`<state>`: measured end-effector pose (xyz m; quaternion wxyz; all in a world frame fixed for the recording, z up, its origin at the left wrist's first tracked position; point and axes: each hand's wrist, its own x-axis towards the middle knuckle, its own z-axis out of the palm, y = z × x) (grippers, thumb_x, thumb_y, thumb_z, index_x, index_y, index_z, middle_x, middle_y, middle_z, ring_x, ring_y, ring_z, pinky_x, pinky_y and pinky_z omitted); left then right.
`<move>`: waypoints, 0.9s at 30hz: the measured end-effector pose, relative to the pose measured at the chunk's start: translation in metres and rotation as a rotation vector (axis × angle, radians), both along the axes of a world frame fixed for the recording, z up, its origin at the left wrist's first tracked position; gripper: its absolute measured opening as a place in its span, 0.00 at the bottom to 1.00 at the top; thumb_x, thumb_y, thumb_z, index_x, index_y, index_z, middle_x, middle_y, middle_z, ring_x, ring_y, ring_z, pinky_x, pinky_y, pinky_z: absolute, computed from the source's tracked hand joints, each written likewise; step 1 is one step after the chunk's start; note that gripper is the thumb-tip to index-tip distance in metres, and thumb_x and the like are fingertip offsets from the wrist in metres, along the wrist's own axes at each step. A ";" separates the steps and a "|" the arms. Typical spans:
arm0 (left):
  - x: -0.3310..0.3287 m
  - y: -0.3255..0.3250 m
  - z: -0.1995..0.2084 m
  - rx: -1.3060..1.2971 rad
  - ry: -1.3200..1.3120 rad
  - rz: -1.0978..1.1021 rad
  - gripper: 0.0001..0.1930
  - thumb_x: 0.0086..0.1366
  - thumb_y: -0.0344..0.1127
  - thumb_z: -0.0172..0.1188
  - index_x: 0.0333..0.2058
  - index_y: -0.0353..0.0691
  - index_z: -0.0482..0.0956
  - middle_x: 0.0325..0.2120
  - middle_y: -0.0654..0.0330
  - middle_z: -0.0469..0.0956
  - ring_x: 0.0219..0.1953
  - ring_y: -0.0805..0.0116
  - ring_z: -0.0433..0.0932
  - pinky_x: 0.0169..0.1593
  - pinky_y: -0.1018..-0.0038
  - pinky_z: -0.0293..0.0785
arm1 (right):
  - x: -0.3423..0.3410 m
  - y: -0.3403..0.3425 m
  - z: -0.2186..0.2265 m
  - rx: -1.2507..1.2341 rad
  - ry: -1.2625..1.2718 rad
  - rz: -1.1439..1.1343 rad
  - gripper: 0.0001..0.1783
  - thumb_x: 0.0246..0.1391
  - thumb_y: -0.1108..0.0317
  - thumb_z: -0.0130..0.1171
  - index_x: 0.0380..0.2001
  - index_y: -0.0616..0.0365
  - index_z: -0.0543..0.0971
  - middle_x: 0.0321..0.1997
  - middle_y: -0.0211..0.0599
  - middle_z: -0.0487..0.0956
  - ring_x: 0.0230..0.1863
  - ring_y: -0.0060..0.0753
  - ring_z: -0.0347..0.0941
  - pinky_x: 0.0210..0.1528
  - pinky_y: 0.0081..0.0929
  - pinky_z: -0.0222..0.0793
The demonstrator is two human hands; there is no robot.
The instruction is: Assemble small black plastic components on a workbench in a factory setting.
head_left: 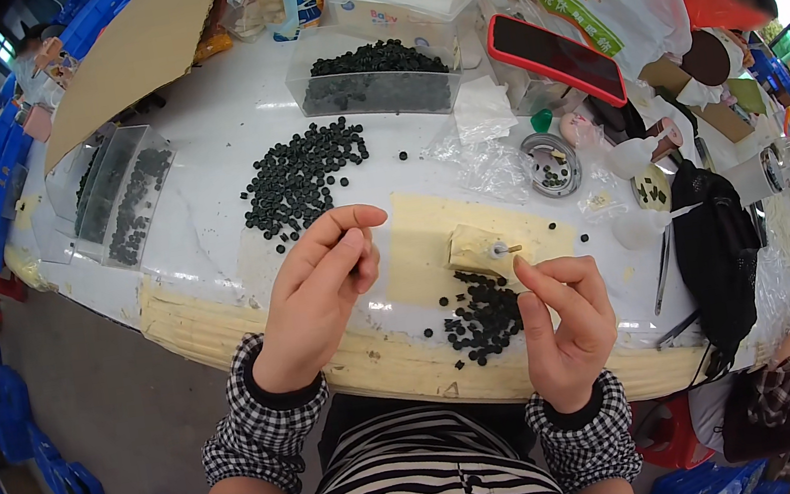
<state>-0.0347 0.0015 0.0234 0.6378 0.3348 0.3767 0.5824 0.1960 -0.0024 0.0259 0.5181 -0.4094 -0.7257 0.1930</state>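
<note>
My left hand (pixel 313 294) hovers over the near side of the larger pile of small black round parts (pixel 304 174). Its thumb and fingers are drawn together; whatever is between them, if anything, is too small to make out. My right hand (pixel 568 329) is beside the smaller pile of black parts (pixel 484 320), its thumb and index tip apart with nothing visible between them. That index tip is close to a short metal pin (pixel 513 248) sticking out of a cream-coloured block (pixel 469 247). The block rests on a pale yellow sheet (pixel 415 244).
A clear bin (pixel 374 98) of black parts stands at the back, a divided clear box (pixel 121 200) at left. On the right are a red-cased phone (pixel 556 61), a round glass dish (pixel 552 164), tweezers (pixel 664 270) and a black pouch (pixel 716 252). Another person (pixel 789 389) sits at lower right.
</note>
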 end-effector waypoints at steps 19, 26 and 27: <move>0.029 -0.013 -0.012 -0.281 -0.529 -0.262 0.16 0.74 0.41 0.46 0.47 0.33 0.74 0.34 0.64 0.73 0.32 0.79 0.67 0.36 0.84 0.66 | 0.005 0.022 0.004 0.056 -0.327 -0.134 0.16 0.44 0.76 0.66 0.40 0.60 0.81 0.32 0.38 0.76 0.34 0.39 0.69 0.36 0.31 0.65; 0.035 -0.014 -0.007 -0.291 -0.509 -0.264 0.13 0.72 0.38 0.51 0.46 0.34 0.74 0.34 0.64 0.74 0.31 0.80 0.66 0.35 0.84 0.66 | 0.003 0.025 0.000 0.048 -0.322 -0.133 0.13 0.44 0.77 0.66 0.37 0.60 0.81 0.31 0.37 0.75 0.34 0.39 0.69 0.35 0.31 0.65; 0.035 -0.014 -0.011 -0.284 -0.521 -0.265 0.12 0.71 0.37 0.52 0.45 0.35 0.75 0.34 0.63 0.75 0.30 0.80 0.66 0.34 0.84 0.66 | 0.003 0.025 -0.001 0.050 -0.320 -0.131 0.12 0.44 0.77 0.66 0.37 0.60 0.81 0.31 0.37 0.75 0.34 0.38 0.69 0.35 0.31 0.65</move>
